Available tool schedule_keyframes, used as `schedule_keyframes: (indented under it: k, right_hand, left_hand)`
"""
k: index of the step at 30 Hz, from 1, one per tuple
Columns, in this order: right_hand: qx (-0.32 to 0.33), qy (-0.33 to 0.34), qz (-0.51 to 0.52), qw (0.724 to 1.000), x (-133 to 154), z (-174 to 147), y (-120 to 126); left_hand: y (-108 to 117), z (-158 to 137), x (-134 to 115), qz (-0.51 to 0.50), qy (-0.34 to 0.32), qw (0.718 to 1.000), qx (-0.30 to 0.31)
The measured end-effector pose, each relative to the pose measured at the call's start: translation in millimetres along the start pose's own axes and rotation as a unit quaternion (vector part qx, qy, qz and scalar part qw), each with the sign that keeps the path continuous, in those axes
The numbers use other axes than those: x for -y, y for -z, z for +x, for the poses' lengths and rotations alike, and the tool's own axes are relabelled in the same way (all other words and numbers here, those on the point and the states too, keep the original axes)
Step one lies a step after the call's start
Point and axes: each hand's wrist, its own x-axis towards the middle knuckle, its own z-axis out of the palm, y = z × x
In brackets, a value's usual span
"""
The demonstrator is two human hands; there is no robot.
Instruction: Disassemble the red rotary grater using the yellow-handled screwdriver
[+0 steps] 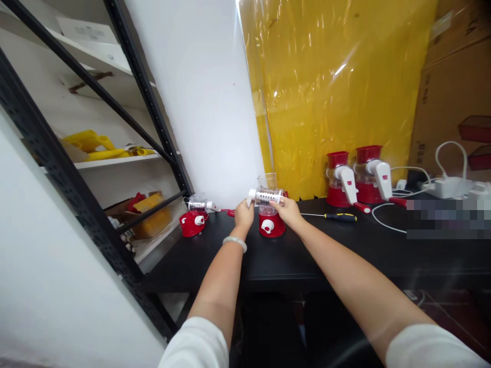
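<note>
In front of me a rotary grater stands on the black table, with a red base, a white knob and a clear upper body. Across this body lies a perforated grater drum with a white end piece at its left. My left hand is closed on that white end, fingers partly hidden. Around the drum's right end, my right hand is closed, with a bit of red showing behind its fingers. A second rotary grater sits to the left, a drum in its clear top and a red-gripped crank beside it.
A screwdriver lies right of my hands. Farther right stand two assembled rotary graters, then white cables and a power adapter. A black-framed shelf rises at left; a yellow sheet hangs behind.
</note>
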Motion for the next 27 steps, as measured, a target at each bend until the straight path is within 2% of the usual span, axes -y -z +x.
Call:
schedule_keyframes:
  k: [5,11,15,23,27]
  right_hand:
    - [-0.018,0.01,-0.02,1.0,1.5,-2.8,-7.4]
    - [-0.044,0.011,-0.057,0.997,5.3,-7.1,-15.2]
    - [-0.047,0.007,-0.069,0.996,9.8,-9.2,-16.9]
    - [-0.064,0.013,-0.093,0.993,11.7,-13.3,-12.8]
    - [-0.089,0.01,-0.123,0.988,12.1,-16.9,-17.8]
  left_hand:
    - [-1.4,2.3,6.5,-0.031,-0.022,0.999,0.003]
    - [-16.6,3.3,4.2,-0.06,0.027,0.998,-0.022]
    - [-18.4,2.7,5.4,-0.073,0.05,0.996,-0.032]
    - [-9.6,11.0,17.4,-0.112,-0.032,0.993,0.011]
    - [-19.7,13.7,15.5,-0.119,-0.028,0.992,0.003]
